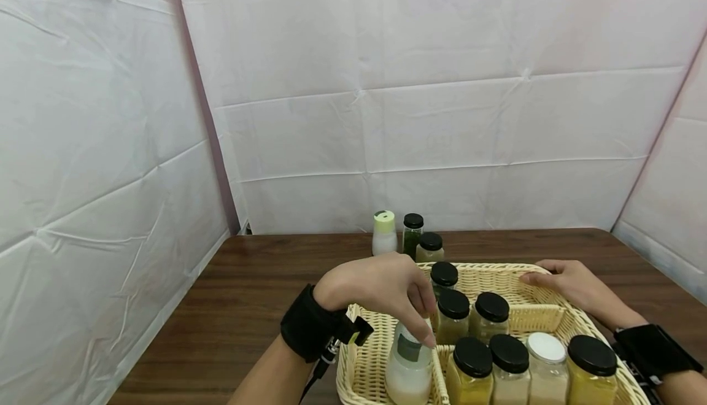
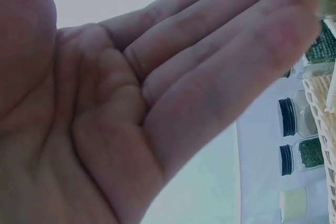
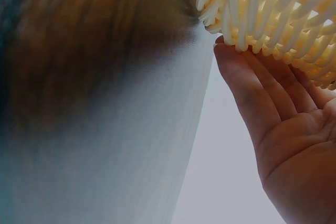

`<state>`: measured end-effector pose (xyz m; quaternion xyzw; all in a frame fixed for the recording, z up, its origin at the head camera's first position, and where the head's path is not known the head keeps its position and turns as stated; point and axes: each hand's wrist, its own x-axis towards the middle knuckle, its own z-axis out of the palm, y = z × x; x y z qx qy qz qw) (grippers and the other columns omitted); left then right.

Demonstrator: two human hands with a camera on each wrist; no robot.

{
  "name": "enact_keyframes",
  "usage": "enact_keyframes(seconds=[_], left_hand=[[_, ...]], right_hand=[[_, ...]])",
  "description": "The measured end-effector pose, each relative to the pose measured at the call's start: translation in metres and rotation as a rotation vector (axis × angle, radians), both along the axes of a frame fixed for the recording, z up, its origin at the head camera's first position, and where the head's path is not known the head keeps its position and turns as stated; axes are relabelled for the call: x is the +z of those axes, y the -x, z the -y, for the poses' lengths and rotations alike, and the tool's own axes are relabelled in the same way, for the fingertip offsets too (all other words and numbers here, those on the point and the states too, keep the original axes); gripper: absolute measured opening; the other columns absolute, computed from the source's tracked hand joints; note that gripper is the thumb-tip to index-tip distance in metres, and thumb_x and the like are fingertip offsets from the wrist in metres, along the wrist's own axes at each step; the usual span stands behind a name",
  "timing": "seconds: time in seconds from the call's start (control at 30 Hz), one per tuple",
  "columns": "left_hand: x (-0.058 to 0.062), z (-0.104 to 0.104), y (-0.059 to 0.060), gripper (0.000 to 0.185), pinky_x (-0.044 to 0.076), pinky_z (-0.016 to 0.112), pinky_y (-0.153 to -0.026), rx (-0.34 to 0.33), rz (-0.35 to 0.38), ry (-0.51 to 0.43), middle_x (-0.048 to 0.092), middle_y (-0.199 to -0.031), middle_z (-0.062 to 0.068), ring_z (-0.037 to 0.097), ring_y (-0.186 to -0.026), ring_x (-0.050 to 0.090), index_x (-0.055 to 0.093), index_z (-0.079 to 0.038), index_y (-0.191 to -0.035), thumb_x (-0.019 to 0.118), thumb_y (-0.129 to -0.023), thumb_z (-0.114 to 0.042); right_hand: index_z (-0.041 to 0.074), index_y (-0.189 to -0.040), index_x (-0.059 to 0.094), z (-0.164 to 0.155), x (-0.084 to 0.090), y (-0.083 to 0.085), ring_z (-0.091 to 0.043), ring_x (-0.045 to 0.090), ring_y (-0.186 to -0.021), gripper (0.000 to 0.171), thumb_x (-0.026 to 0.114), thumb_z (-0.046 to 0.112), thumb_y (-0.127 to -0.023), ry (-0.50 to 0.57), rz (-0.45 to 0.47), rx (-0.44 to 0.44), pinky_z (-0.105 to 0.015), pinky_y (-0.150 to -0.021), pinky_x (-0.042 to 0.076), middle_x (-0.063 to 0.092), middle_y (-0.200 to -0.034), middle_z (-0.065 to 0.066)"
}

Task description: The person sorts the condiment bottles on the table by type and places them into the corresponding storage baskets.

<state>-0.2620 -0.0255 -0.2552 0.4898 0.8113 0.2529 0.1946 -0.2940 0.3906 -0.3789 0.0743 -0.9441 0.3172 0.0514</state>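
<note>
In the head view my left hand (image 1: 381, 288) reaches down into the left compartment of a wicker basket (image 1: 361, 386). Its thumb and fingers pinch the upper part of a bottle (image 1: 407, 374) with whitish contents and a grey-green label; the hand hides the bottle's top. From the left wrist, the palm and long fingers (image 2: 220, 77) fill the picture. My right hand (image 1: 569, 285) grips the basket's far right corner, thumb over the rim. Seen from the right wrist, its fingers (image 3: 247, 82) lie against the outside of the weave (image 3: 283, 19).
Several black-lidded jars (image 1: 472, 356) and a white-lidded jar (image 1: 547, 353) stand in the basket's other compartments. Behind the basket, on the brown table (image 1: 221, 319), are a bottle with a pale green cap (image 1: 384, 236) and two black-lidded jars (image 1: 412, 233). White sheeting (image 1: 442, 116) encloses the table.
</note>
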Motion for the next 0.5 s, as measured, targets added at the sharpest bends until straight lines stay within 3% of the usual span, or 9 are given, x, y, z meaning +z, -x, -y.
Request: enact_keyframes(seconds=[0.13, 0.3, 0.5], left_hand=[[0.003, 0.003, 0.002, 0.024, 0.055, 0.024, -0.08, 0.086, 0.028, -0.074, 0.074, -0.091, -0.011, 0.004, -0.086, 0.07, 0.077, -0.009, -0.105, 0.09, -0.088, -0.019], [0.008, 0.006, 0.007, 0.021, 0.056, 0.028, -0.079, 0.211, -0.001, -0.174, 0.076, -0.09, -0.008, 0.008, -0.086, 0.073, 0.077, -0.012, -0.103, 0.09, -0.088, -0.022], [0.01, 0.005, 0.022, 0.025, 0.055, 0.032, -0.083, 0.364, -0.045, -0.29, 0.076, -0.093, -0.008, 0.011, -0.09, 0.07, 0.078, -0.015, -0.103, 0.09, -0.088, -0.029]], right_hand=[[0.002, -0.133, 0.07, 0.001, -0.001, 0.002, -0.047, 0.062, -0.119, 0.053, 0.067, 0.046, -0.105, -0.003, 0.006, -0.001, -0.055, -0.086, 0.052, 0.065, -0.132, -0.026], [0.002, -0.133, 0.071, 0.002, -0.002, 0.002, -0.045, 0.063, -0.117, 0.052, 0.067, 0.046, -0.105, -0.005, 0.009, 0.002, -0.053, -0.085, 0.052, 0.066, -0.131, -0.026], [-0.003, -0.138, 0.065, -0.002, 0.001, -0.001, -0.052, 0.059, -0.122, 0.058, 0.066, 0.045, -0.106, -0.015, -0.002, 0.006, -0.057, -0.088, 0.051, 0.062, -0.136, -0.032]])
